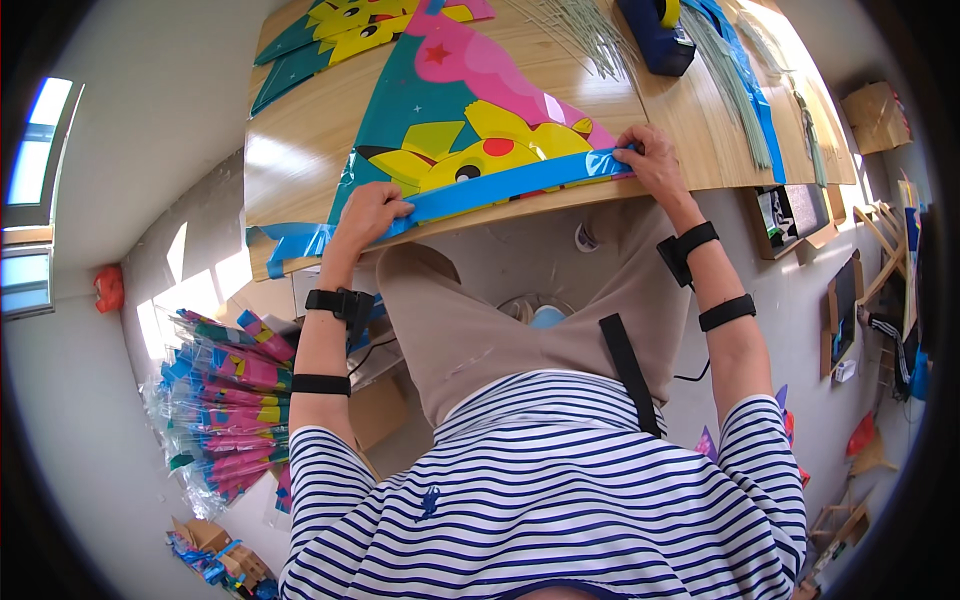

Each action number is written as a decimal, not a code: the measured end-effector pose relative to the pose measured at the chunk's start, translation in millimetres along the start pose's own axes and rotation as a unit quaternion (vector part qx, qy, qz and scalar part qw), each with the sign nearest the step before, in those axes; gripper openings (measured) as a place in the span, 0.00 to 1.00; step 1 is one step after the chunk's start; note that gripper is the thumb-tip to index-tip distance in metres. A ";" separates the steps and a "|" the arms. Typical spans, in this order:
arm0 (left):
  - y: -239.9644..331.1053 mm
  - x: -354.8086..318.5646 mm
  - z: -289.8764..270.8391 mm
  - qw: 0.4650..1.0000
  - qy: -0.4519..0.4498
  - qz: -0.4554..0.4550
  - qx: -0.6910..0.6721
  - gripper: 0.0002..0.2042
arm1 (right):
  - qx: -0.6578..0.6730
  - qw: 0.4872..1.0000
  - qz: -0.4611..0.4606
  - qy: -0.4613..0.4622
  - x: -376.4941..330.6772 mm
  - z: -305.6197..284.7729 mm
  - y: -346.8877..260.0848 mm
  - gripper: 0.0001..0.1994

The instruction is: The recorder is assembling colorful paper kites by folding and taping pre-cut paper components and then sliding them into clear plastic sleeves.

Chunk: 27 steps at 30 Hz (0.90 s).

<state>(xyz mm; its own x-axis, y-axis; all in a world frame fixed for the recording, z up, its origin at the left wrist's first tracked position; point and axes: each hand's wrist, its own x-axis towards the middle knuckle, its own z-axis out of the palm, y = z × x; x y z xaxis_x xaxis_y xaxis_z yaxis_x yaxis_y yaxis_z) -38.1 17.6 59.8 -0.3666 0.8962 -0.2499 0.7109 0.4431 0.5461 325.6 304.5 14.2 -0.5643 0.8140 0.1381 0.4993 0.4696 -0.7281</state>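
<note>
Glossy blue plastic strip (520,185) lies across the near edge of the counter (300,140), toward twelve o'clock in the head view. Its long axis runs from half past eight to half past two, nearly in line with the wooden edge. The left hand (370,215) is at the half-past-eight side, its thumb and fingers pinching the strip; the right hand (652,162) pinches the opposite end at half past two. Between them the strip looks straight.

Beneath the strip lies a triangular printed sheet (480,85) in teal and pink. Its broad base lies along the counter's edge, and it narrows toward half past eleven, with a yellow cartoon figure (465,160) near the base. Crinkled blue film (300,238) covers the counter's corner beyond the left hand; whether it joins the strip I cannot tell.

Seen from the strip, more printed sheets (365,35) overlap at half past ten, thin pale rods (585,30) fan out near one, and a dark blue device (655,40) with a yellow part stands at half past one. At two o'clock a long blue band (745,80) points from eleven to five. Plastic-wrapped colourful bundles (235,410) are piled below the counter, between seven and eight.
</note>
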 end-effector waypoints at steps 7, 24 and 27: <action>-10.6 2.7 -10.8 0.998 -0.059 -0.012 -0.035 0.12 | -0.012 1.000 -0.004 -0.002 0.5 0.2 -0.2 0.08; -13.6 -5.1 -51.5 0.977 -0.104 -0.048 -0.182 0.08 | -0.014 1.000 -0.015 -0.002 1.5 -0.5 4.5 0.09; -16.8 -4.6 -51.5 0.976 -0.114 -0.046 -0.182 0.09 | -0.004 1.000 -0.008 -0.004 1.1 -0.3 3.1 0.08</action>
<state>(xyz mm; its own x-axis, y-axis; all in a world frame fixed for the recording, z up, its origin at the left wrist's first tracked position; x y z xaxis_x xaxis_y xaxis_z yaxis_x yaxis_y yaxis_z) -79.2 4.9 92.9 -0.2465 0.8533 -0.4595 0.4066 0.5215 0.7502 326.7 307.0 12.3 -0.5775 0.8033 0.1453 0.4954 0.4864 -0.7197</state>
